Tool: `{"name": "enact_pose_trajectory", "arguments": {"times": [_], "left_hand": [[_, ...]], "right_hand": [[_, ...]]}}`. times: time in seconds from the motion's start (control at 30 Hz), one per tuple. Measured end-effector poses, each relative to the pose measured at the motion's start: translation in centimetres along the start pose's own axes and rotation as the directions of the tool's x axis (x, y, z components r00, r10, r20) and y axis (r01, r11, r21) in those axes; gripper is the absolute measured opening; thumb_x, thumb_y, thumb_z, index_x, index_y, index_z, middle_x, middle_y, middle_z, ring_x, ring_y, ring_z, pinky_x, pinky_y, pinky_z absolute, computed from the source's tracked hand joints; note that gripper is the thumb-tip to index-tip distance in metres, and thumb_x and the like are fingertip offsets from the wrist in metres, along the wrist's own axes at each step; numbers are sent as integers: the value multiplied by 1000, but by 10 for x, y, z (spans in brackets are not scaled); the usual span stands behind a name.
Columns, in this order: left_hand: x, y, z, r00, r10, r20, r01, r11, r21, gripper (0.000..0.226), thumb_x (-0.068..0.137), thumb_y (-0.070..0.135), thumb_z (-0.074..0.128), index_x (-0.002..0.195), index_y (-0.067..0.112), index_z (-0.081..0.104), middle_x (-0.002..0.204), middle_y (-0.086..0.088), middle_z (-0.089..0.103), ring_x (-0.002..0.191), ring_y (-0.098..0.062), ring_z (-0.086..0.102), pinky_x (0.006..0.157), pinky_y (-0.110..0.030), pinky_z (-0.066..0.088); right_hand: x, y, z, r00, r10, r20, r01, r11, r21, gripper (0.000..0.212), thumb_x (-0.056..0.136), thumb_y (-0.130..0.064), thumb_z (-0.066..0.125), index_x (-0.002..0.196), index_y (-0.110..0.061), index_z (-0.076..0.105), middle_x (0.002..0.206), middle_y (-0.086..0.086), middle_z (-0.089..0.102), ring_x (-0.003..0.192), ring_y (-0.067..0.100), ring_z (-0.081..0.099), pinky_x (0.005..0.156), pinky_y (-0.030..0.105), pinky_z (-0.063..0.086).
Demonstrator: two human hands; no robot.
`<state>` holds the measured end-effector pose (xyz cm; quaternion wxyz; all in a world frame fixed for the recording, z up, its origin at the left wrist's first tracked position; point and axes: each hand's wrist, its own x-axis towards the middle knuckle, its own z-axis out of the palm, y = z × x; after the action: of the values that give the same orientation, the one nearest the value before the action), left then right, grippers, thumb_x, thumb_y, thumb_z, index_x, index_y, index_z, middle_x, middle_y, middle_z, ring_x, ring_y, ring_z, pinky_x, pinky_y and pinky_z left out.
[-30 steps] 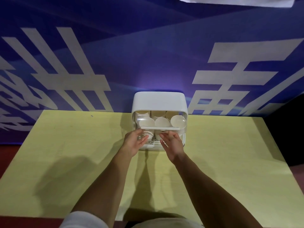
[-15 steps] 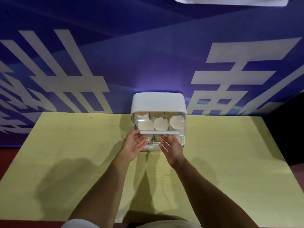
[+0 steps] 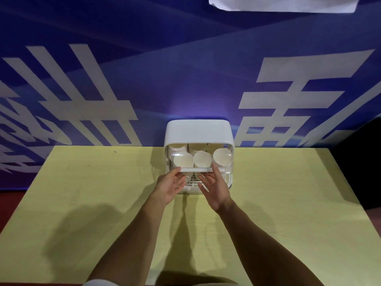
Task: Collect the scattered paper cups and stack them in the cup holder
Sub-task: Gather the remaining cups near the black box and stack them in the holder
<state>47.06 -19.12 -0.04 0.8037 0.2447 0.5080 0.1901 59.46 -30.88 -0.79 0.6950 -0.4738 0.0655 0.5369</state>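
Yellow table (image 3: 82,203); cup holder (image 3: 199,132) at twelve o'clock faces six, handle bar (image 3: 195,169) lying nine-to-three; left hand (image 3: 170,186) and right hand (image 3: 216,186) spread, thumbs touching it.

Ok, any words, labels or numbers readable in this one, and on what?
Blue backdrop: big white characters, cropped by the table and the frame edges; none readable whole.
Cup holder: no label seen.
Paper cups: no print seen.
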Motion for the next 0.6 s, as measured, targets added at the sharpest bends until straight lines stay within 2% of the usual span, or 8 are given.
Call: {"name": "enact_pose_trajectory", "arguments": {"times": [0.13,0.27,0.4,0.47,0.53,0.6], "left_hand": [[-1,1,2,1000,-21,-24,21,1000,6,14,90,14,69,100,5,64,104,-12,67,109,-24,64,103,-42,49],[-3,2,4,999,-40,-31,40,999,8,12,91,13,67,98,5,63,100,-11,67,106,-23,64,104,-41,49],[-2,2,2,998,-65,-22,65,998,6,13,90,14,68,100,6,63,103,-11,68,107,-23,66,103,-39,49],[-2,3,0,997,-71,-23,72,997,17,16,89,15,69,102,6,64,105,-11,68,111,-23,65,98,-37,51],[-2,3,-1,997,-63,-32,65,997,47,19,89,16,70,105,7,65,107,-10,69,113,-23,64,92,-35,53],[-3,2,-2,998,-46,-42,50,995,89,24,89,18,71,110,7,65,111,-9,70,113,-21,64,88,-34,53]], "right_hand": [[4,0,1,998,27,-52,-28,999,-27,47,93,-50,62,123,-14,62,119,8,71,111,19,67,103,38,49],[5,3,-1,990,28,-138,-45,992,-119,44,91,-48,65,118,-13,65,112,6,73,104,19,70,89,33,54],[4,4,1,948,-122,-295,14,939,-343,42,88,-49,66,96,-8,72,92,4,74,85,18,69,71,28,54],[2,5,-1,920,-279,-275,82,824,-561,46,90,-57,59,86,-13,73,86,1,73,82,18,68,74,30,53],[-5,1,-3,893,-404,-200,94,599,-795,51,94,-61,49,80,-17,71,79,-3,69,80,17,63,74,32,48],[-12,-5,-1,864,-471,-177,22,387,-922,54,96,-63,43,72,-19,66,72,-4,63,71,15,57,66,31,41]]}}
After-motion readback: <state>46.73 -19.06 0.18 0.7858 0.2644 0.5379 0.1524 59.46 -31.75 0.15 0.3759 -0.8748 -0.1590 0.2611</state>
